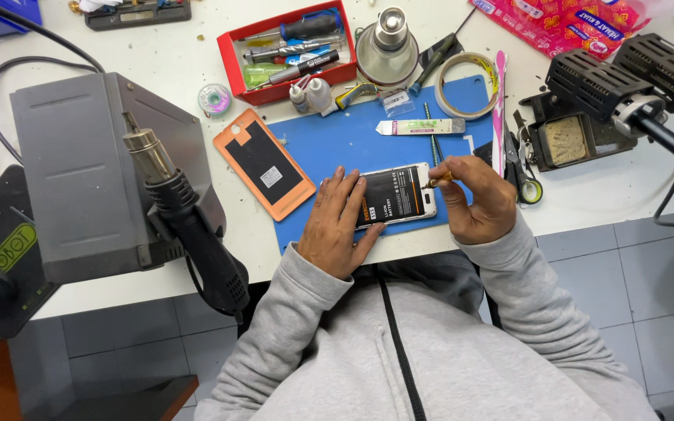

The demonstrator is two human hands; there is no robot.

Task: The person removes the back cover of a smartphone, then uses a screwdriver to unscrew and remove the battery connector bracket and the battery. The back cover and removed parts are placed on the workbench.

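Left hand (338,226): flat, fingers spread, pressing the opened phone (394,196) onto the blue mat (337,136).
Right hand (473,199): curled, pinching a small screwdriver (439,180) at the phone's right end.
Orange back cover (264,164): left of the left hand.

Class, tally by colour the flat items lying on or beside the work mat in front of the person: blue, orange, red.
Blue rubber work mat: 1
Orange phone back cover: 1
Red plastic tool tray: 1
Total: 3
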